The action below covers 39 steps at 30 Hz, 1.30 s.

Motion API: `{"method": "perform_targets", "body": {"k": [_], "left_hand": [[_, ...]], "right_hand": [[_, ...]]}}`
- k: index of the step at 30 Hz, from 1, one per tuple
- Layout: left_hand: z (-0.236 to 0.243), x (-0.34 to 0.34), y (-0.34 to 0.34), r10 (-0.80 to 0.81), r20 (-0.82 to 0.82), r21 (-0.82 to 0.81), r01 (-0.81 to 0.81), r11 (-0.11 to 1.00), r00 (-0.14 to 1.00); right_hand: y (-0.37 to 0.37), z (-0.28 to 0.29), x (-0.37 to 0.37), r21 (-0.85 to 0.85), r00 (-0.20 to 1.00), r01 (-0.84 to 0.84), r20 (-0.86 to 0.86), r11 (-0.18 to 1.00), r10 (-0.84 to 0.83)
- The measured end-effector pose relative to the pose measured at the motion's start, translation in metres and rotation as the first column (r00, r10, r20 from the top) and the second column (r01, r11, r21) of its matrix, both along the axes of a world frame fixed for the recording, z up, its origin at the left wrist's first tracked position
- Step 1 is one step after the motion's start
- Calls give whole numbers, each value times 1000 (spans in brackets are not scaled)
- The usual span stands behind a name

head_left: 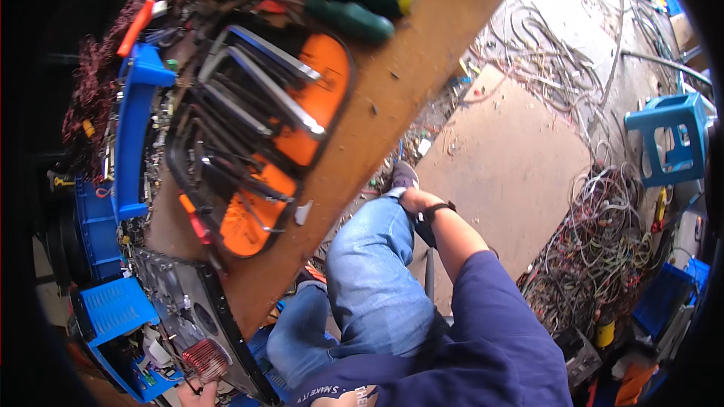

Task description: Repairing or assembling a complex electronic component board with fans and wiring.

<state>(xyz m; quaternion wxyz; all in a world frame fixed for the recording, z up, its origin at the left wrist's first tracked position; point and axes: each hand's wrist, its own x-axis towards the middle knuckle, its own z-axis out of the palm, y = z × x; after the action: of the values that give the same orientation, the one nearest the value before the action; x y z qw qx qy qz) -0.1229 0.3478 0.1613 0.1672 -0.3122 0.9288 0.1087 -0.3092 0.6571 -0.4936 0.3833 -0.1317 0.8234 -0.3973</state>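
My left hand [197,394] is at the lower left edge, partly cut off. Its fingers are closed around something dark and thin that I cannot make out. Just above it, a reddish finned, coil-like part [205,360] sits on a dark metal panel [181,294] with round openings. My right hand [412,200], with a black band at its wrist, reaches down to the cuff of my jeans [394,193], over a dark shoe [405,174]. The fingers there are mostly hidden.
On the wooden bench [339,173] lie orange-and-black hex key sets [320,90], green-handled screwdrivers [351,21] and a red screwdriver [197,224]. Blue bins [130,143] hold small parts. Tangled cables [596,234] lie beside a floor board [505,158]; a teal stool [667,139] stands right.
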Motion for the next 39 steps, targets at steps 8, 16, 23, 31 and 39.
{"method": "perform_targets", "body": {"k": [8, 16, 23, 31, 39], "left_hand": [[10, -6, 19, -209, -179, 33, 218, 975, 961], [-16, 29, -27, -306, -469, 127, 407, 905, 828], [-35, 54, -44, -373, -689, -39, 482, 875, 621], [-49, 61, -64, -429, -844, -231, 504, 832, 323], [-44, 96, -76, -228, -906, -58, 428, 902, 357]], "right_hand": [[87, 119, 38, 76, 883, 450, 113, 890, -456], [114, 239, 40, -125, 726, 687, 160, 716, -669], [79, 399, 57, -354, 819, 508, -84, 786, -567], [26, 535, 111, -434, 878, 139, -361, 890, -313], [-58, 607, 147, -197, 800, -317, -582, 928, 150]]}}
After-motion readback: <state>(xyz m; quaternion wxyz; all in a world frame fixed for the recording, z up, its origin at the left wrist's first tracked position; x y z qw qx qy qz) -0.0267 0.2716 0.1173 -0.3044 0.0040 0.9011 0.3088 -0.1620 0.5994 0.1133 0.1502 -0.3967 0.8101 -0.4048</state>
